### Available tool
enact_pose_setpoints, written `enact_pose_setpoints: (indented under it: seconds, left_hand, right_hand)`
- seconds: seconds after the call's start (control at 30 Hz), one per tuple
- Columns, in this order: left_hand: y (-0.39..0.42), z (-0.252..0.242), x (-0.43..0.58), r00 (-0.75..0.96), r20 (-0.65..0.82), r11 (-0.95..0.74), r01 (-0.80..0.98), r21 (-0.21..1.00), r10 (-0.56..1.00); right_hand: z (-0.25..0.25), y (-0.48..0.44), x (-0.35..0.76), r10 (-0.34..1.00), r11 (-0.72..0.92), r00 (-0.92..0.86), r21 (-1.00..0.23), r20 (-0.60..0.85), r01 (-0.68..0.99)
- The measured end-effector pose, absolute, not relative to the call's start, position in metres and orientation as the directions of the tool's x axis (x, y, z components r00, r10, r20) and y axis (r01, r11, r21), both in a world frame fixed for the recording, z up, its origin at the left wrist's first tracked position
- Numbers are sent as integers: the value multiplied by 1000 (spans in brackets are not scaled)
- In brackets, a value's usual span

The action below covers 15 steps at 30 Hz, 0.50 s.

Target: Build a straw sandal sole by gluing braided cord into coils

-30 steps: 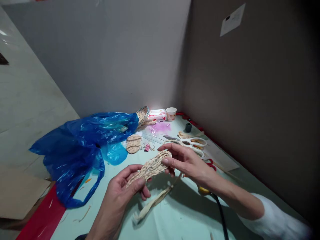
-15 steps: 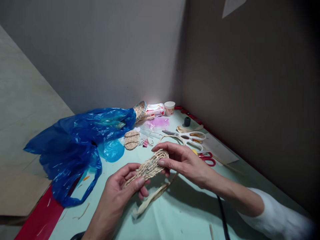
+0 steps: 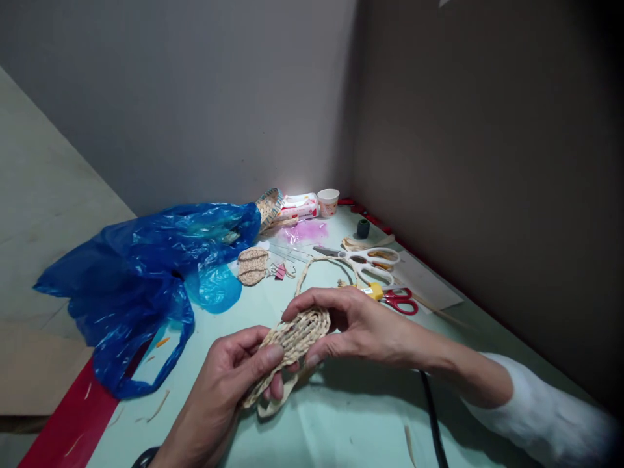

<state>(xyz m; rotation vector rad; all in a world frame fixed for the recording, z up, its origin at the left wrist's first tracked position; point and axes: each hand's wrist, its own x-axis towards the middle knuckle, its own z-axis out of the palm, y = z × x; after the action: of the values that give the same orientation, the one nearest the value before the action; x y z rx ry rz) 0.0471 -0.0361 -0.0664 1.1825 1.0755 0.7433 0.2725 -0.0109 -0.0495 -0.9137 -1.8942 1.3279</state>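
A flat oval piece of braided straw [image 3: 297,339], coiled in rows, is held up over the table between both hands. My left hand [image 3: 238,370] grips its lower left end, thumb on top and fingers beneath. My right hand [image 3: 348,325] curves round its upper right end, fingers along the far edge and thumb at the near edge. A loose straw strip [image 3: 273,406] hangs below the piece, and a thin straw braid [image 3: 303,272] loops up behind my right hand. Part of the underside is hidden by my fingers.
A crumpled blue plastic bag [image 3: 131,260] spreads over the left side. Beyond my hands lie a small woven piece [image 3: 253,266], pink clips [image 3: 279,272], white scissors [image 3: 363,263], red-handled scissors [image 3: 402,301], a paper cup [image 3: 328,203] and a dark spool [image 3: 363,228]. A black cable [image 3: 433,416] runs at front right.
The woven piece has tilted, showing more of its face. My right thumb has slid from its top to the near edge. The hanging strip has swung under the piece, and the view has shifted slightly.
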Motion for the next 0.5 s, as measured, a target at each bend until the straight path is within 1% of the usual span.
enact_pose_setpoints:
  seconds: [0.13,0.27,0.37,0.5]
  left_hand:
    - [-36,-68,47,368,-277,267,79,961,888]
    - [-36,-68,49,350,-292,281,83,956,890]
    - [-37,-67,50,340,-300,292,77,953,891]
    - [-39,-65,52,331,-304,311,34,950,893]
  right_hand:
    - [-50,-11,272,823,273,-555,-941,120,200]
    - [-53,-12,271,823,214,-563,-961,80,176]
    - [-54,-12,271,819,192,-569,-971,79,142]
    - [-52,-11,274,807,269,-577,-948,127,168]
